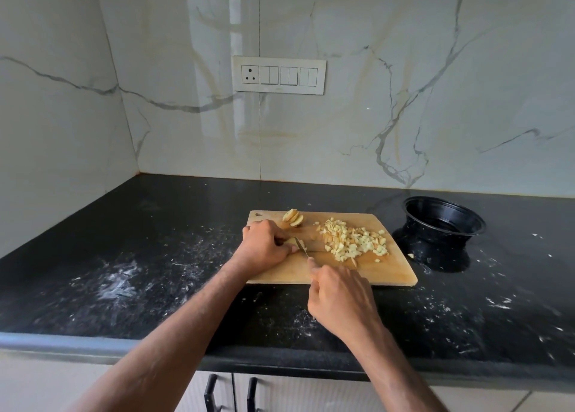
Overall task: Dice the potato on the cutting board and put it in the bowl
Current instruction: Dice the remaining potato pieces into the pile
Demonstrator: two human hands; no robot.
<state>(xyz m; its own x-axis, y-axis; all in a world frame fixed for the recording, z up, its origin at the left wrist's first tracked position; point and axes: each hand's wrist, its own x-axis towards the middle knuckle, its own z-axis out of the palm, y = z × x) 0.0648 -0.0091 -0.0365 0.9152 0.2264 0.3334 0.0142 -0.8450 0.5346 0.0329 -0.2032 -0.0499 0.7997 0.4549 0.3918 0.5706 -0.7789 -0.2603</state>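
A wooden cutting board [280, 273] lies on the black counter. A heap of diced potato [353, 240] covers its right half. A few uncut potato slices [293, 217] stand stacked at its far left edge. My left hand [267, 245] holds a small potato piece [292, 241] down on the board, fingers curled over it. My right hand [340, 296] grips a knife [301, 246]; its blade rests against that piece beside my left fingers. The black bowl [443, 217] stands to the right of the board, with no potato visible inside.
A stray potato bit [411, 256] lies on the counter [155, 240] between board and bowl. White smears and crumbs mark the counter left and right. A switch panel [279, 74] is on the marble wall. Cabinet handles [210, 393] show below the counter edge.
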